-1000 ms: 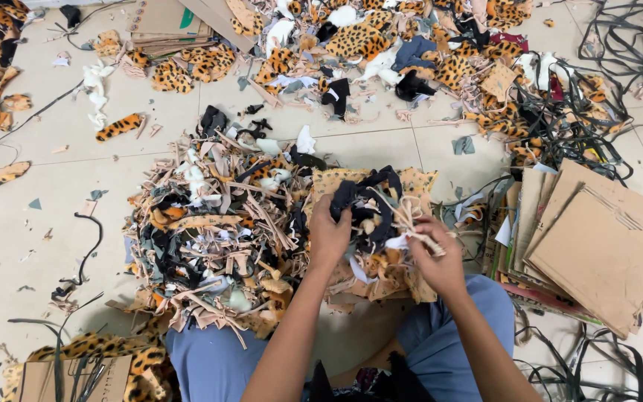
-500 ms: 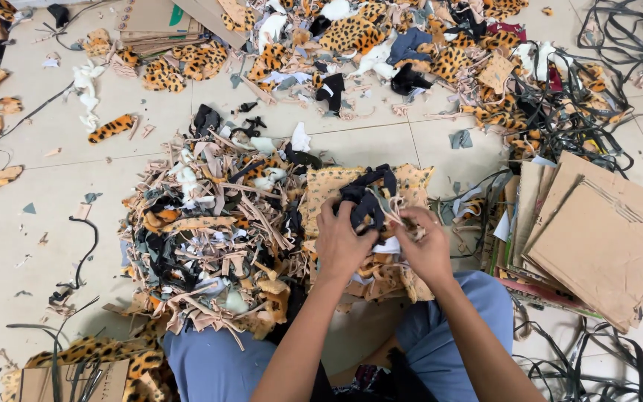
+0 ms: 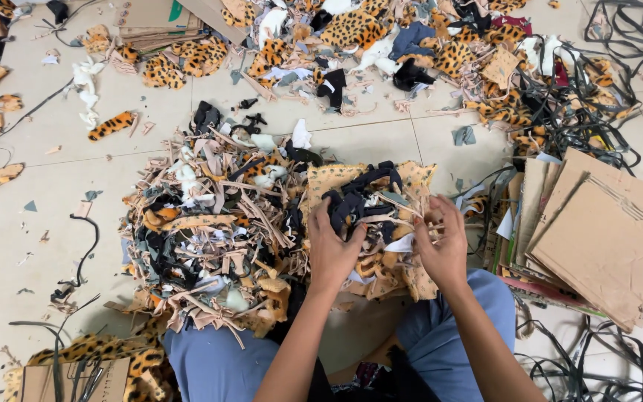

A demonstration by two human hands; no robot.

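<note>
While scraps (image 3: 210, 238) still heap at nine o'clock, the left hand (image 3: 333, 249) has closed on dark strips (image 3: 359, 197) atop the pile; the right hand (image 3: 440, 249) now pinches a pale strip (image 3: 403, 244).

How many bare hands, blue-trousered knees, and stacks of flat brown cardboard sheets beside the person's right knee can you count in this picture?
Bare hands: 2
Blue-trousered knees: 2
Stack of flat brown cardboard sheets: 1
Total: 5
</note>
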